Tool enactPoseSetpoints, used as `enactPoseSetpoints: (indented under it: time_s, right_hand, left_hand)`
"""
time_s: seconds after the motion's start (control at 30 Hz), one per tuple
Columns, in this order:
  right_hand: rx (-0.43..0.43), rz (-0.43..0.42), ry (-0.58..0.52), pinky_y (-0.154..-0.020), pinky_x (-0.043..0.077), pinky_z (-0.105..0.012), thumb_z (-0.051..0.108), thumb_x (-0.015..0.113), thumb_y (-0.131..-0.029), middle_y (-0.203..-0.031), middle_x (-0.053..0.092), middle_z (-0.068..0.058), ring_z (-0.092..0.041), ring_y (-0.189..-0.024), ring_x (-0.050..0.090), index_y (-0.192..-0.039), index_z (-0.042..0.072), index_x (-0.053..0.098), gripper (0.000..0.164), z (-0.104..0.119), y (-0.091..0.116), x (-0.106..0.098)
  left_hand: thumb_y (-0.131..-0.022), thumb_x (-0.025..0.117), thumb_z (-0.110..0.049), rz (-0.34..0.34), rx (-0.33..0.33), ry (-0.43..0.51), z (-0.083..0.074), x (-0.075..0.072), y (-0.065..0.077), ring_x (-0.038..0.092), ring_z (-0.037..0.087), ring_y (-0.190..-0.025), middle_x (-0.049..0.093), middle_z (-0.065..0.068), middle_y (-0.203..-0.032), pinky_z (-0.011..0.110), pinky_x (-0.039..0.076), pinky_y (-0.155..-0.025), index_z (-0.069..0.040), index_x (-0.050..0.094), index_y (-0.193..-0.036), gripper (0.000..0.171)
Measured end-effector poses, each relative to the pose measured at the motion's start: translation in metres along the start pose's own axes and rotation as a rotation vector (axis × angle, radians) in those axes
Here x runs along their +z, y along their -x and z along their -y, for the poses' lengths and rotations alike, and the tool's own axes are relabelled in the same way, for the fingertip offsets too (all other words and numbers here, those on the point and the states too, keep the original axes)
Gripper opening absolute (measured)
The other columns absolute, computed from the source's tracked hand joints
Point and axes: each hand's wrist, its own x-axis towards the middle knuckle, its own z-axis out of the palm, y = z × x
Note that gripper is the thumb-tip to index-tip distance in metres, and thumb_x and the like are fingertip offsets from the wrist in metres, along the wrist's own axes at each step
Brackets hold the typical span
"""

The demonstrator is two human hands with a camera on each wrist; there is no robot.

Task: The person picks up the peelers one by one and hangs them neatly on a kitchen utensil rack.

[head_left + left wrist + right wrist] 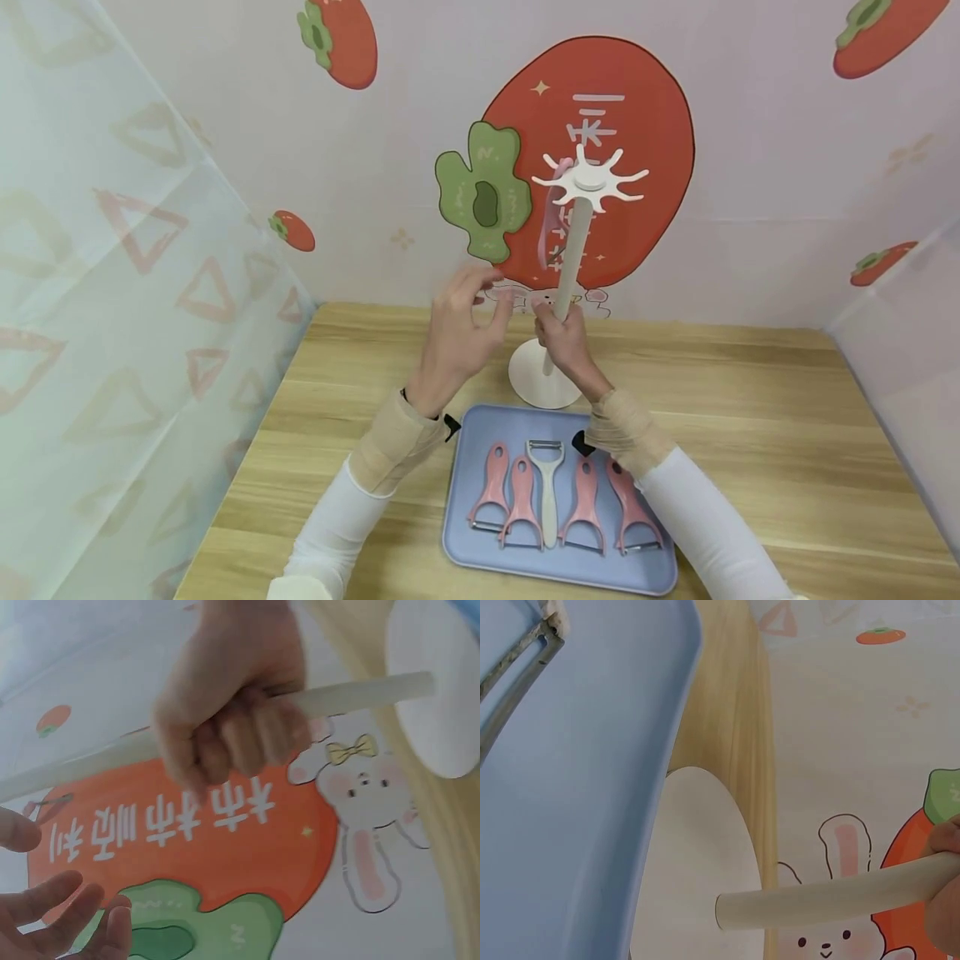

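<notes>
My right hand [566,340] grips the white pole of a stand [576,250] partway up, fingers curled round it. To its left, my left hand [459,329] is raised with fingers and thumb spread and relaxed, holding nothing. In the left wrist view its fingertips [64,915] lie apart from the pole [360,696]. The stand tops out in a ring of white curved hooks [591,179]. A pink peeler [551,221] hangs from a hook on the left rear side, partly behind the hooks. Below, the round white base [536,377] rests on the table.
A blue tray [459,500] lies in front of the base, under my forearms. On it are several pink peelers [522,492] and one white peeler [549,492] in a row. Behind the wooden table [720,375] rises a wall sheet printed with persimmons.
</notes>
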Motion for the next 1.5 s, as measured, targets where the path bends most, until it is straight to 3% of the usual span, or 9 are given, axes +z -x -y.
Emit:
enactPoseSetpoints:
  time_s: [0.27,0.57,0.77,1.03,1.2,1.5]
  right_hand:
    - [0.021,0.006,0.0,-0.039,0.024,-0.024,0.018,0.054,-0.105,-0.044,0.036,0.007,-0.008,-0.038,0.031,-0.055,0.008,0.042,0.052,0.001,-0.001,-0.001]
    - [0.024,-0.001,-0.024,-0.04,0.023,-0.023,0.022,0.055,-0.104,-0.044,0.034,0.007,-0.007,-0.039,0.03,-0.054,0.008,0.04,0.054,-0.002,0.002,0.0]
    - [0.021,0.002,-0.03,-0.04,0.022,-0.023,0.023,0.055,-0.104,-0.044,0.033,0.008,-0.006,-0.038,0.029,-0.054,0.01,0.04,0.054,-0.002,0.002,0.0]
    - [0.028,0.008,-0.032,-0.04,0.022,-0.024,0.018,0.053,-0.104,-0.043,0.033,0.007,-0.007,-0.038,0.029,-0.054,0.009,0.04,0.053,0.001,0.002,0.0]
    - [0.023,0.008,0.009,-0.04,0.022,-0.024,0.014,0.052,-0.105,-0.043,0.033,0.007,-0.008,-0.038,0.029,-0.054,0.007,0.039,0.053,0.001,0.003,-0.001]
    - [0.009,-0.011,0.017,-0.041,0.022,-0.025,0.018,0.053,-0.105,-0.045,0.034,0.005,-0.009,-0.039,0.03,-0.055,0.008,0.041,0.052,0.0,0.003,0.001]
  left_hand:
    - [-0.093,0.069,-0.017,0.139,-0.105,0.004,0.004,-0.004,0.033,0.071,0.024,-0.087,0.068,0.011,-0.106,0.036,0.062,-0.075,-0.002,0.072,-0.106,0.02]
    - [-0.093,0.069,-0.018,0.328,-0.26,-0.002,0.014,-0.014,0.063,0.072,0.023,-0.082,0.075,0.01,-0.097,0.041,0.062,-0.072,-0.002,0.073,-0.105,0.02]
    - [-0.093,0.069,-0.019,0.439,-0.334,-0.013,0.019,-0.012,0.085,0.072,0.018,-0.081,0.075,0.008,-0.099,0.03,0.061,-0.07,-0.003,0.071,-0.107,0.022]
    - [-0.096,0.067,-0.022,0.625,-0.387,-0.044,0.017,-0.009,0.112,0.071,0.009,-0.073,0.076,0.01,-0.1,0.024,0.057,-0.064,0.0,0.068,-0.115,0.029]
    - [-0.096,0.067,-0.026,0.721,-0.417,-0.061,0.012,-0.008,0.129,0.067,0.011,-0.076,0.072,0.011,-0.109,0.024,0.054,-0.062,0.0,0.066,-0.121,0.037]
    - [-0.094,0.069,-0.025,0.83,-0.335,-0.132,0.008,-0.009,0.157,0.054,0.012,-0.081,0.063,0.012,-0.109,0.029,0.052,-0.073,0.002,0.061,-0.128,0.044]
